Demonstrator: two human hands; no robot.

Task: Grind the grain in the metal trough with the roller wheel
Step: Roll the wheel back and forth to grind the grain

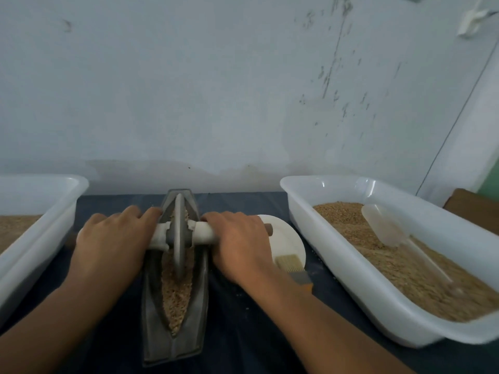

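The roller wheel stands upright in the metal trough, its rim sunk into the grain, midway between both hands. The left hand wraps the axle handle left of the wheel; the right hand wraps it on the right (dark tip protruding). A white plate and brush lie just beyond the right hand.

both hands on roller wheel, grain-filled trough
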